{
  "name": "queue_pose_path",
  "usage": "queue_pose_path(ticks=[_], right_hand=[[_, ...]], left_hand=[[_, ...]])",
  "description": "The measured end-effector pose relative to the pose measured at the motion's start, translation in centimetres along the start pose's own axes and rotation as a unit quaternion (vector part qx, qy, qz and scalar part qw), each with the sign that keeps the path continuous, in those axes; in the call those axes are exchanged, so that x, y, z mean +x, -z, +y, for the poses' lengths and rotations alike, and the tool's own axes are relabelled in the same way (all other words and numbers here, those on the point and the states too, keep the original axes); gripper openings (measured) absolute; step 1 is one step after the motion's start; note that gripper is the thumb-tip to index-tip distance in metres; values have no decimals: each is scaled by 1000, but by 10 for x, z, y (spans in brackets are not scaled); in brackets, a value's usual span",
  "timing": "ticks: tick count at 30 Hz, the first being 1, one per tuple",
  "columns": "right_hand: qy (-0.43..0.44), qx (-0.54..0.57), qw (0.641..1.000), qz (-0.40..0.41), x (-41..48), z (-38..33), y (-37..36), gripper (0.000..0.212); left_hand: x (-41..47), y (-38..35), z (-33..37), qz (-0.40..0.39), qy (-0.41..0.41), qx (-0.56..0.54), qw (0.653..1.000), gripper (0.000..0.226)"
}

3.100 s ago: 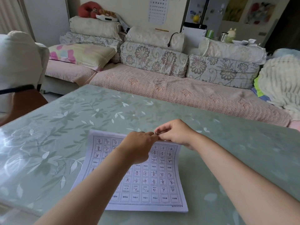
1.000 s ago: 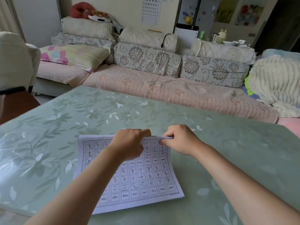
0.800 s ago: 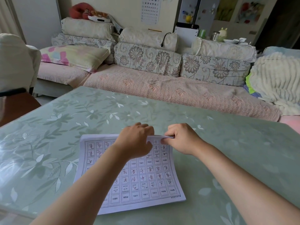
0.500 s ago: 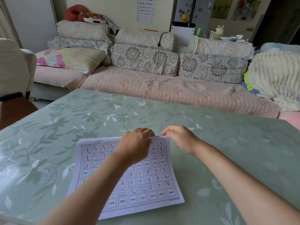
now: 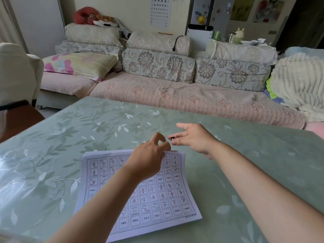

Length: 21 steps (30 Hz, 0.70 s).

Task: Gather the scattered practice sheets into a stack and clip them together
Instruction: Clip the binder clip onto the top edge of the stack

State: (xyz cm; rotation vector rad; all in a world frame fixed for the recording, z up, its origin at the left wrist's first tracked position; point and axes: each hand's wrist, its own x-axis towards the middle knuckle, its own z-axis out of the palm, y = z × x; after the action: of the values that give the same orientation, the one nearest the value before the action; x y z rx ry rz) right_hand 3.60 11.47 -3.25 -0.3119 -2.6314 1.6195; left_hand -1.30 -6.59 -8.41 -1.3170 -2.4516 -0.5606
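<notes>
Wall eye chart; left hand holds character sheets, right hand a clip.

A home living room: cushioned floral sofa, plush toy, leaf-patterned table, wall eye chart.

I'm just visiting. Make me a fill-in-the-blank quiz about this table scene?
The stack of white printed practice sheets lies on the ___ leaf-patterned table.
Of left hand and right hand, the small dark clip is pinched by the ___ one.
The hand touching the stack is the ___ one.
Missing: green; right; left.
</notes>
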Motion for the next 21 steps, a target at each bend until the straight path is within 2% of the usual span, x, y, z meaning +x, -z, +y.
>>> queue_pose_path(ticks=[3,5,12,16,21], right_hand=[[-17,-6,999,-30,0,-1,-2,95],[-18,5,999,-42,0,2,-4,90],[-1,36,996,-87,-3,9,-12,53],[0,55,997,-46,-6,11,-12,31],[11,-1,1000,12,-4,14,-10,17]], left_hand=[[0,3,-1,-3,-17,3,1000,18],[0,3,-4,4,-23,-1,1000,16],[1,-2,-5,22,-35,-1,999,22],[1,-2,-4,37,-44,-1,998,20],[0,-4,-3,19,-51,-10,998,24]])
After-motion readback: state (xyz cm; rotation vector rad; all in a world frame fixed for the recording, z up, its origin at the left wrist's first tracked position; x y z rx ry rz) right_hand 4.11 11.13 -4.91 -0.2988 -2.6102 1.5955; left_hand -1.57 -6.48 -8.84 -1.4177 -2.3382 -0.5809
